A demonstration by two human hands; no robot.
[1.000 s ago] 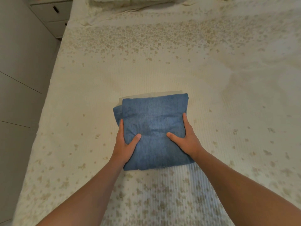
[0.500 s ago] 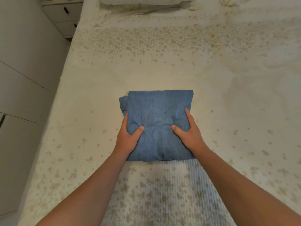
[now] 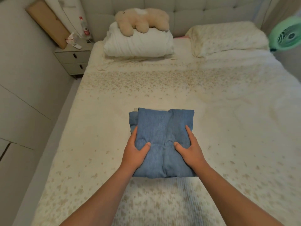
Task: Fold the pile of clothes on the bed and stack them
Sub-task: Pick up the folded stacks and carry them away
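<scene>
Head view: I am clamping my left hand (image 3: 133, 154) and right hand (image 3: 192, 150) on the folded blue garment (image 3: 162, 132), thumbs on top, steadying it on the bed (image 3: 228, 128).

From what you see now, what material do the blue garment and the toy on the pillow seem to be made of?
Blue garment: probably a soft woven cotton, chambray-like; matte, faintly mottled blue, dimpling under each hand (left, right). Toy: seems long-pile plush, cream; fuzzy outline, no sheen. Pillow: white fabric, likely cotton; creased.
</scene>
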